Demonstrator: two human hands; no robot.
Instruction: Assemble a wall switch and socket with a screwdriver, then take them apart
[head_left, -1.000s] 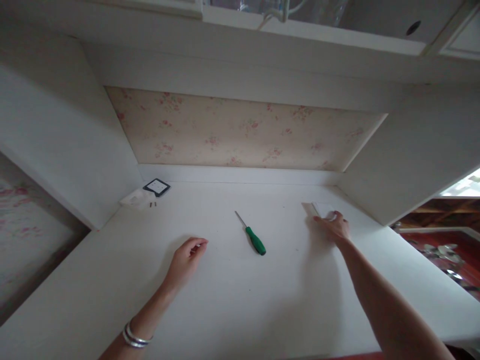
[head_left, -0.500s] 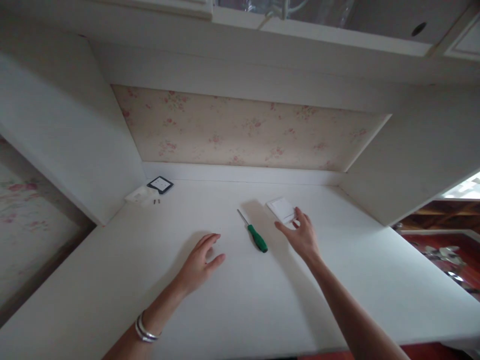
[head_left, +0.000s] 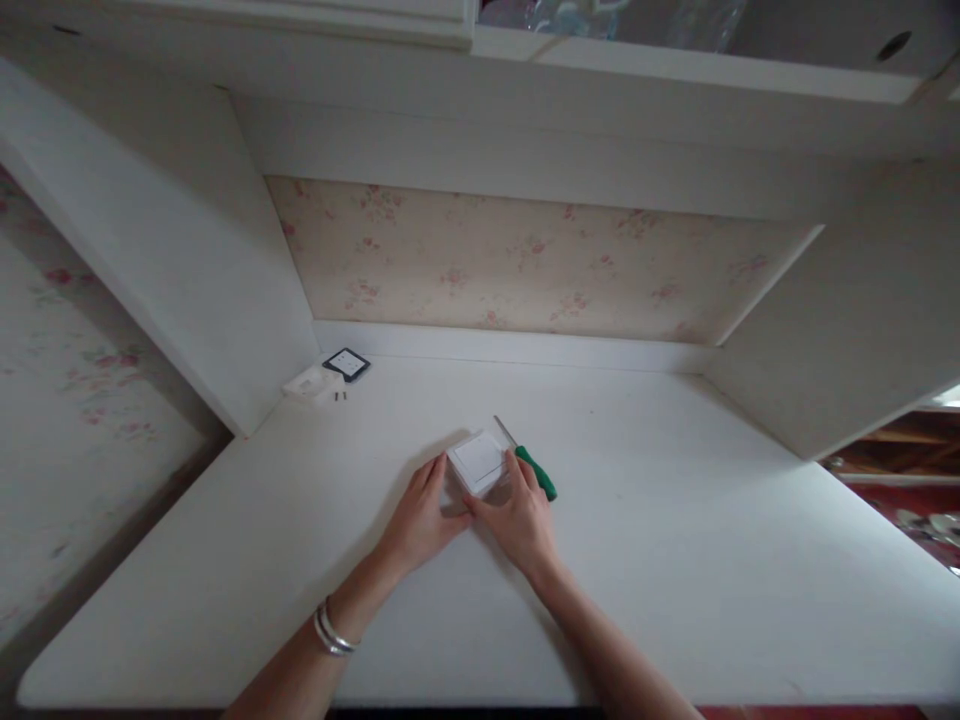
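Note:
Between my two hands is a white, square wall switch (head_left: 478,461) with a flat panel on its face, tilted slightly above the counter. My left hand (head_left: 422,517) closes on its left edge, fingertips at the left corner and thumb near the front. Gripping the right side is my right hand (head_left: 519,517), its thumb at the front corner and its fingers along the right edge. A screwdriver (head_left: 537,474) with a green handle lies just beyond the right hand's fingers, its metal shaft pointing away to the back left.
At the back left of the white counter (head_left: 675,560) sit an open white plastic box (head_left: 313,383), a dark-framed square piece (head_left: 347,364) and two small screws (head_left: 340,396). Side panels and an overhead cabinet (head_left: 675,60) enclose the counter. Floral wallpaper (head_left: 487,260) covers the back.
My right hand has brought the switch left and nearer, past the screwdriver. The left hand, open and apart before, has met it and taken hold. The view has shifted slightly.

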